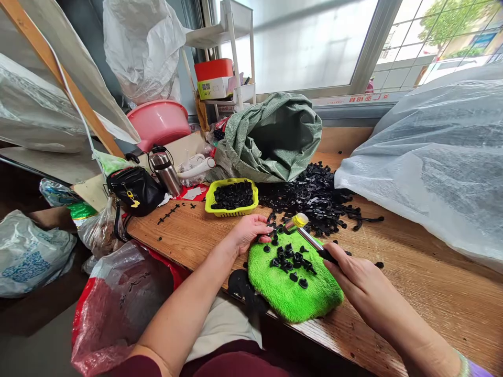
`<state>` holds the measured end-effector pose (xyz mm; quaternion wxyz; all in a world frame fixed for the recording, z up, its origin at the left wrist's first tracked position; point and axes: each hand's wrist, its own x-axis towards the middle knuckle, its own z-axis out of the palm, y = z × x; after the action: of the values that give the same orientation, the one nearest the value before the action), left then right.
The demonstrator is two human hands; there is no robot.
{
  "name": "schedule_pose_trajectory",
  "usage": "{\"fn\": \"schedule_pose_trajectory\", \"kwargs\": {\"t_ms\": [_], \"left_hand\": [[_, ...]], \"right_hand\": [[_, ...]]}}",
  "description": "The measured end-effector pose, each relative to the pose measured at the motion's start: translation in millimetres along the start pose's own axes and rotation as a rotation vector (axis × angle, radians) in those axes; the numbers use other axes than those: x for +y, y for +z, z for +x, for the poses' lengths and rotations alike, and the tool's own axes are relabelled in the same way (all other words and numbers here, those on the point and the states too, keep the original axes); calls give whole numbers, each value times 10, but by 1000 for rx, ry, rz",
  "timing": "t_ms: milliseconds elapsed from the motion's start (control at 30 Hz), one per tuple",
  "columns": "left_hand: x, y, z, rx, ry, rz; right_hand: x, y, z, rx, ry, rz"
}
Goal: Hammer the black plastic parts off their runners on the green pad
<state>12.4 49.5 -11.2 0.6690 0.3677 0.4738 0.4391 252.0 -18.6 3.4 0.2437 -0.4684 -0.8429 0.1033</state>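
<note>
Two hands work over the green pad (pixel 293 285), the left hand (pixel 249 230) pinching a black part (pixel 272 230) steady at the pad's far edge while the right hand (pixel 349 269) grips a small hammer (pixel 304 233) poised just above it.

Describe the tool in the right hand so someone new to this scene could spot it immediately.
On the wooden table lies a bright green fuzzy pad dotted with black parts. Over it, the right hand holds a small hammer; its yellow-tipped metal head is unlike the black pieces around it.
</note>
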Motion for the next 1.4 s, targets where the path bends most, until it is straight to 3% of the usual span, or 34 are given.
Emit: {"fn": "schedule_pose_trajectory", "kwargs": {"t_ms": [167, 367, 533, 667, 933, 1200, 1400], "left_hand": [[-8, -23, 25, -5, 46, 35], [-6, -51, 62, -80, 96, 72], [-30, -69, 75, -131, 135, 75], [-55, -65, 79, -117, 157, 76], [-40, -32, 98, -70, 128, 114], [54, -197, -349, 169, 183, 65], [-60, -228, -558, 137, 186, 273]], "right_hand": [[-99, -68, 80, 5, -28, -42], [-126, 23, 146, -60, -48, -149], [-131, 20, 159, -40, -49, -183], [-112, 80, 142, -63, -94, -206], [-41, 228, 145, 10, -127, -169], [21, -61, -113, 133, -92, -51], [8, -104, -217, 189, -75, -7]]}}
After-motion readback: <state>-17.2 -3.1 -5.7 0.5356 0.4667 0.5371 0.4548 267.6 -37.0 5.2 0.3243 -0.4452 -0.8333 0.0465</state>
